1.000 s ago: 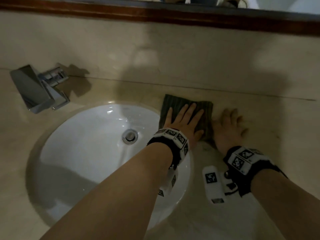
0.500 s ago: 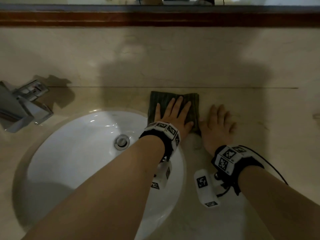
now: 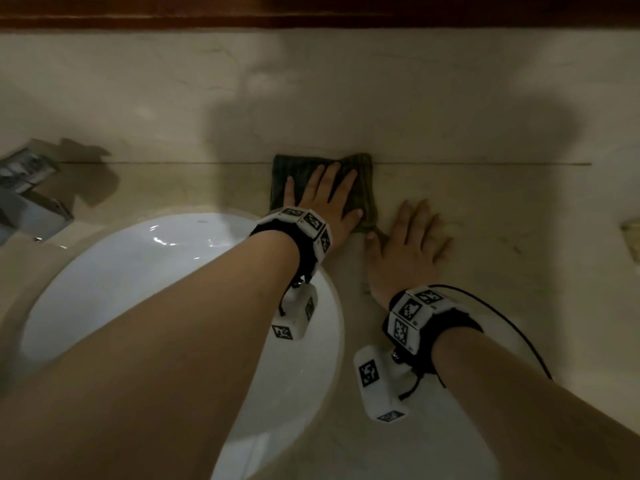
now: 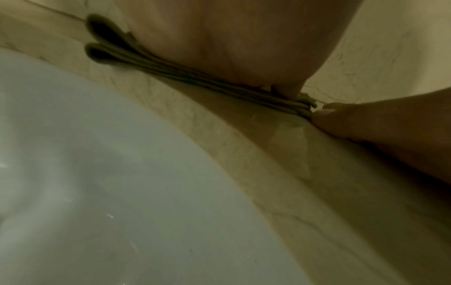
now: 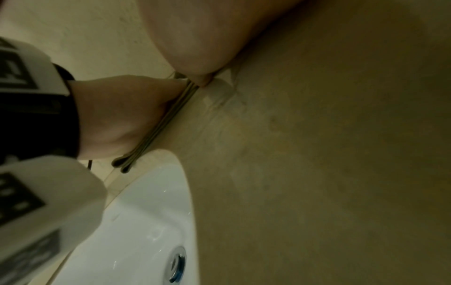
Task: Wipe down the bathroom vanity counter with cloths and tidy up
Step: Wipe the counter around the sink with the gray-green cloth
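A dark green folded cloth lies on the beige marble counter, pushed up against the backsplash seam behind the sink's right rim. My left hand presses flat on it with straight, spread fingers. In the left wrist view the cloth shows as stacked folds under my palm. My right hand lies flat on the bare counter just right of the cloth, its thumb touching the cloth's near corner. The right wrist view shows the cloth's edge beneath my left hand.
A white oval sink with a chrome drain fills the lower left. A chrome faucet stands at the far left. The backsplash rises behind, with a dark wood trim above. A small pale object sits at the right edge.
My left hand has slid the cloth away from me until it meets the backsplash seam. My right hand stays flat beside it. The view has shifted right, so the faucet sits nearer the left edge.
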A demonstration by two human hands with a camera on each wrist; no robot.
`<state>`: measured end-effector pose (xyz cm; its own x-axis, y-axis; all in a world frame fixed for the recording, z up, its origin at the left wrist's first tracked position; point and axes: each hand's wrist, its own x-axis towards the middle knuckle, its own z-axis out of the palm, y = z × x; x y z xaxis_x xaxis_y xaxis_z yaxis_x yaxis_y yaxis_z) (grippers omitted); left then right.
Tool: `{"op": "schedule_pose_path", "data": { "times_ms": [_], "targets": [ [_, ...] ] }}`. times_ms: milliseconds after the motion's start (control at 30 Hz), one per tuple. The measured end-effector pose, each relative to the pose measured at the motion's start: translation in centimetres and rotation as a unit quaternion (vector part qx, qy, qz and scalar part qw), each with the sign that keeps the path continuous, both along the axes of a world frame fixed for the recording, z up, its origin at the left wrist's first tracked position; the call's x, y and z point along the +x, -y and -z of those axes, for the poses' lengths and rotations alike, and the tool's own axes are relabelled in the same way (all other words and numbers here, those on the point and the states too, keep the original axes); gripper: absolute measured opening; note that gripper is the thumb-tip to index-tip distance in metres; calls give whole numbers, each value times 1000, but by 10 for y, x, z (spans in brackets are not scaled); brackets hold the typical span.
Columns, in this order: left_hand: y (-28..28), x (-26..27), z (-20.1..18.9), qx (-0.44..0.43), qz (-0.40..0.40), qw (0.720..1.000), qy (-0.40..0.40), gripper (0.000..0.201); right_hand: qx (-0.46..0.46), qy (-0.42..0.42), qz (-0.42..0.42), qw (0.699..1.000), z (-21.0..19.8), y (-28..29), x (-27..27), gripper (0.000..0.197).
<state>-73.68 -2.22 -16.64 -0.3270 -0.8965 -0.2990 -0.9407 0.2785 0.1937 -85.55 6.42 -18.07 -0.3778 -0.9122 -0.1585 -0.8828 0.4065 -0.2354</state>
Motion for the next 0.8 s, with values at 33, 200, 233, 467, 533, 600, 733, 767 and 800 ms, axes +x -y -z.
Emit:
{"op": "schedule_pose_path", "data": {
  "times_ms": [33, 200, 233, 467, 533, 600, 733, 767, 800],
  "targets": [
    [0, 0, -1, 2, -1, 1000, -1, 65, 6, 3, -1, 1000, -1, 0, 0, 73],
    [-1, 3, -1, -1, -2, 1000, -4, 64, 20, 25, -8, 999, -5, 0, -3, 75],
    [-2, 5, -1, -6, -5, 1000, -7, 64, 20, 26, -11, 999, -5, 0, -3, 76],
    [-28, 26, 1, -14, -13, 1000, -2, 64, 48, 24, -17, 998, -10, 1, -3, 75],
    [-33, 31, 1, -22, 0, 1000, -5, 64, 60, 34, -19, 997, -13, 1, -7, 72],
    [-37, 40, 2, -25, 6, 1000, -11, 63, 64, 42, -17, 997, -16, 1, -7, 70],
    [-42, 60, 1, -29, 20, 999, -12, 63, 74, 33, -11, 997, -17, 2, -5, 69],
    [-41, 64, 0, -23, 24, 999, -11, 63, 76, 30, -9, 997, -18, 2, -5, 69],
    [-39, 69, 0, -15, 29, 999, -10, 63, 77, 27, -7, 997, -18, 2, -5, 68]
  ]
}}
